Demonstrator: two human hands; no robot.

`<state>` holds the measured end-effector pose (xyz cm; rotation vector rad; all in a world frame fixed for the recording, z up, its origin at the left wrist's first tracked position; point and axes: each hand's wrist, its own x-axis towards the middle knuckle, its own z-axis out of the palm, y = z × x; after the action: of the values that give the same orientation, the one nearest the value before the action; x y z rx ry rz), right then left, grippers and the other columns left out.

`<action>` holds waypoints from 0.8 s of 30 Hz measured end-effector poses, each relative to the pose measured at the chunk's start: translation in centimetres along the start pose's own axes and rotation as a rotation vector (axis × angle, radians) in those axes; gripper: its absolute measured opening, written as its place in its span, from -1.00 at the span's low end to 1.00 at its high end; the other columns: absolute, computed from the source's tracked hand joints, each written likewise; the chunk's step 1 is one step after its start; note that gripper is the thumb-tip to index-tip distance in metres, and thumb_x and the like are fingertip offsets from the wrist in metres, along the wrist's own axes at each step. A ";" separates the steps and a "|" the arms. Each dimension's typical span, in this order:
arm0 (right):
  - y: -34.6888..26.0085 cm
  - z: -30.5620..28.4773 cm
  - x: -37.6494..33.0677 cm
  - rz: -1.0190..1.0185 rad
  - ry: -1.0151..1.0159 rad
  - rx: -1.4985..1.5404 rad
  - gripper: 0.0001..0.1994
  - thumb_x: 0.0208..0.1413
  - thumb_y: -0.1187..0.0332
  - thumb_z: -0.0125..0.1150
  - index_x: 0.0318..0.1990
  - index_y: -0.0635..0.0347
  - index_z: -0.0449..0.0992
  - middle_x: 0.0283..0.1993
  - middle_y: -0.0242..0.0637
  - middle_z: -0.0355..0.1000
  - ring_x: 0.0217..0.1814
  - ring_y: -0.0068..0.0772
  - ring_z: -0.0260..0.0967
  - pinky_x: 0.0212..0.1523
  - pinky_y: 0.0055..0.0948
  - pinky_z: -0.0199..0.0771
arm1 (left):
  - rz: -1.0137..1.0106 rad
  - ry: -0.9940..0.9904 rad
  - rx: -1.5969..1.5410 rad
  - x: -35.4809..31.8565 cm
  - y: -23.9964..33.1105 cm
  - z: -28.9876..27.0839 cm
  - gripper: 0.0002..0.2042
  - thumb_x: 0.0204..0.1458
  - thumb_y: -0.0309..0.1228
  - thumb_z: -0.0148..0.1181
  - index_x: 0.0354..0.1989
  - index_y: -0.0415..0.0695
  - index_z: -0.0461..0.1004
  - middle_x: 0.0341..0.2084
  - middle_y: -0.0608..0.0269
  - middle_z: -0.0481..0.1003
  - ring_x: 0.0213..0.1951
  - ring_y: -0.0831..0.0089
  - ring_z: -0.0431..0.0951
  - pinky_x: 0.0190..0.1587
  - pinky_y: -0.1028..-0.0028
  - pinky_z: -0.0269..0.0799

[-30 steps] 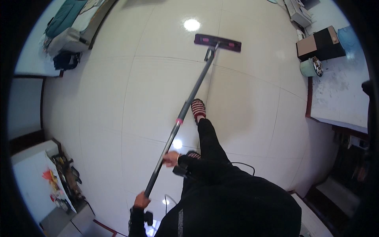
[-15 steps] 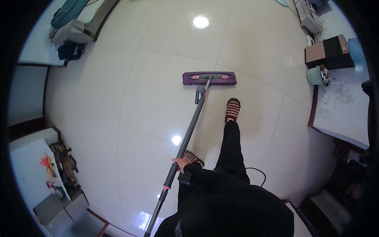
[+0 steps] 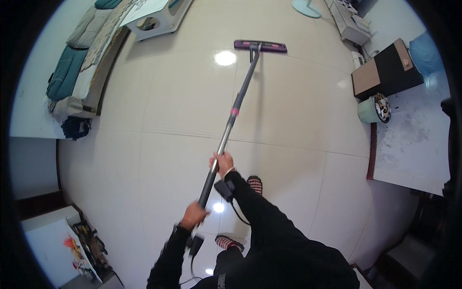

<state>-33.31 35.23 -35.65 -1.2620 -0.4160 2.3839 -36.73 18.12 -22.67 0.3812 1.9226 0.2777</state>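
Note:
A flat mop (image 3: 244,82) with a grey and silver pole and a purple head (image 3: 260,46) reaches away from me across the floor. Its head lies on the tiles at the far middle. My left hand (image 3: 194,215) is closed round the dark grip near the pole's close end. Farther up, my right hand (image 3: 223,164) wraps the pole where the dark grip meets the silver tube. Both arms are in black sleeves, with a small dark device at each wrist.
Pale glossy tiles (image 3: 183,106) spread around me. A cushioned bench (image 3: 89,67) and white table (image 3: 154,17) stand far left. On the right are a brown and black box (image 3: 387,70) and a green bin (image 3: 368,111). A pale round base (image 3: 306,8) stands at the far edge.
The mop's head has moved farther away from me. My right hand has slid to the silver tube's end, and my left hand has come into view on the grip. My feet have shifted.

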 end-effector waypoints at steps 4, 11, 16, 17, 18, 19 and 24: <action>-12.3 -1.4 4.5 -0.160 -0.060 0.068 -0.86 -0.04 0.37 -0.04 -0.42 0.22 0.18 -0.63 -0.22 0.27 -0.67 -0.41 0.24 -0.64 -0.44 0.35 | 0.327 0.135 0.146 9.9 17.2 2.1 -0.77 -0.20 -0.37 0.06 -0.50 -0.30 0.25 -0.77 0.06 0.38 -0.74 0.29 0.42 -0.69 0.41 0.33; -18.5 -6.6 1.1 -0.111 -0.035 -0.247 -0.80 -0.09 0.34 0.04 -0.39 0.28 0.25 -0.58 -0.21 0.34 -0.60 -0.41 0.32 -0.59 -0.44 0.39 | 0.323 -0.109 -0.149 10.9 20.4 8.4 -0.81 -0.22 -0.51 -0.03 -0.44 -0.39 0.22 -0.69 -0.04 0.39 -0.70 0.24 0.46 -0.71 0.39 0.36; -3.5 -7.3 -6.3 0.205 -0.199 -0.137 -0.84 -0.15 0.44 0.07 -0.40 0.22 0.24 -0.56 -0.24 0.32 -0.55 -0.37 0.34 -0.54 -0.35 0.42 | 0.219 -0.023 -0.016 1.9 3.6 7.4 -0.77 -0.37 -0.52 -0.02 -0.45 -0.33 0.21 -0.76 0.07 0.34 -0.75 0.31 0.40 -0.72 0.43 0.30; 0.2 -7.5 -8.3 0.277 -0.226 -0.180 -0.83 -0.19 0.46 0.11 -0.42 0.20 0.24 -0.57 -0.28 0.30 -0.57 -0.37 0.32 -0.53 -0.36 0.42 | 0.188 -0.010 0.014 -0.7 -0.8 7.1 -0.73 -0.37 -0.51 -0.03 -0.40 -0.35 0.22 -0.74 0.00 0.35 -0.72 0.25 0.42 -0.70 0.41 0.32; 3.9 -7.6 -10.1 0.361 -0.275 -0.228 -0.82 -0.21 0.45 0.14 -0.45 0.17 0.25 -0.56 -0.32 0.28 -0.60 -0.40 0.29 -0.57 -0.42 0.38 | 0.099 -0.025 0.038 -3.3 -5.3 7.3 -0.73 -0.36 -0.50 -0.03 -0.40 -0.33 0.22 -0.73 0.01 0.36 -0.72 0.25 0.42 -0.69 0.41 0.32; 7.2 -8.1 -12.4 0.467 -0.304 -0.262 -0.81 -0.21 0.41 0.17 -0.46 0.14 0.25 -0.55 -0.36 0.28 -0.57 -0.44 0.26 -0.54 -0.43 0.33 | 0.026 -0.034 0.048 -6.1 -9.9 7.6 -0.73 -0.36 -0.50 -0.03 -0.40 -0.31 0.22 -0.73 0.02 0.36 -0.72 0.25 0.42 -0.69 0.41 0.31; 21.1 -12.7 -23.8 0.773 -0.209 -0.293 -0.72 -0.17 0.13 0.14 -0.44 0.10 0.28 -0.43 -0.28 0.31 -0.39 -0.40 0.26 -0.35 -0.39 0.28 | -0.235 -0.028 0.256 -24.8 -34.7 13.5 -0.70 -0.36 -0.43 0.07 -0.36 -0.17 0.25 -0.43 -0.07 0.39 -0.30 -0.01 0.37 -0.28 0.20 0.30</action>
<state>-15.21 6.16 -34.97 -1.5003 -0.3975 3.2170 -20.27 -23.26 -19.25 0.3207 1.9584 -0.1283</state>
